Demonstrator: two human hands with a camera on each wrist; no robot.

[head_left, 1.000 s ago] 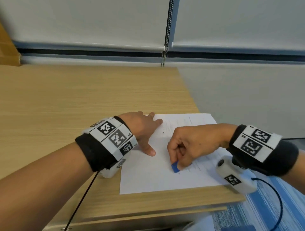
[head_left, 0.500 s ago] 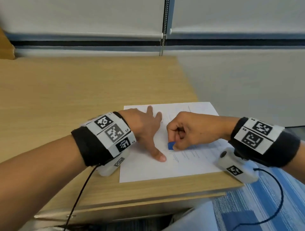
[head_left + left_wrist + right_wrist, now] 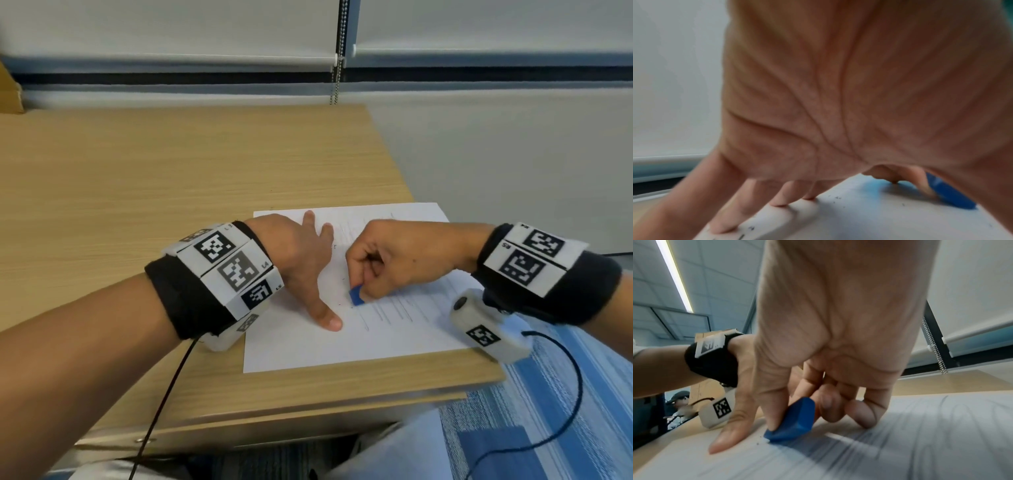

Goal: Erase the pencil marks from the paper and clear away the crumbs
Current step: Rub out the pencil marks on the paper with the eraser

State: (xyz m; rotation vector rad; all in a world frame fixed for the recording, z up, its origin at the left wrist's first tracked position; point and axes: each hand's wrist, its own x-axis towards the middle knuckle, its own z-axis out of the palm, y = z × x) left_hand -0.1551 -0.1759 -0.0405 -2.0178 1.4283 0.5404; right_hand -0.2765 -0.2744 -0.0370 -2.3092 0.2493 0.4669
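A white sheet of paper (image 3: 308,349) with faint pencil lines lies at the desk's near right corner. My left hand (image 3: 301,260) presses flat on its left part, fingers spread and thumb stretched toward me. My right hand (image 3: 387,263) pinches a small blue eraser (image 3: 356,296) and holds its lower edge on the sheet beside the left thumb. The right wrist view shows the blue eraser (image 3: 795,420) between thumb and fingers, touching the paper (image 3: 920,443). Dark crumbs (image 3: 838,198) dot the paper (image 3: 869,219) in the left wrist view, with the eraser (image 3: 949,193) behind the palm.
The wooden desk (image 3: 171,171) stretches left and back to a wall with roller blinds and a bead chain (image 3: 337,51). The desk's right edge runs just beside the paper; blue carpet (image 3: 565,394) lies below. Another person (image 3: 679,404) sits far off in the right wrist view.
My right hand has carried the eraser up and left on the sheet, closer to the left thumb. The left hand keeps pressing the paper; the head view has tipped down a little.
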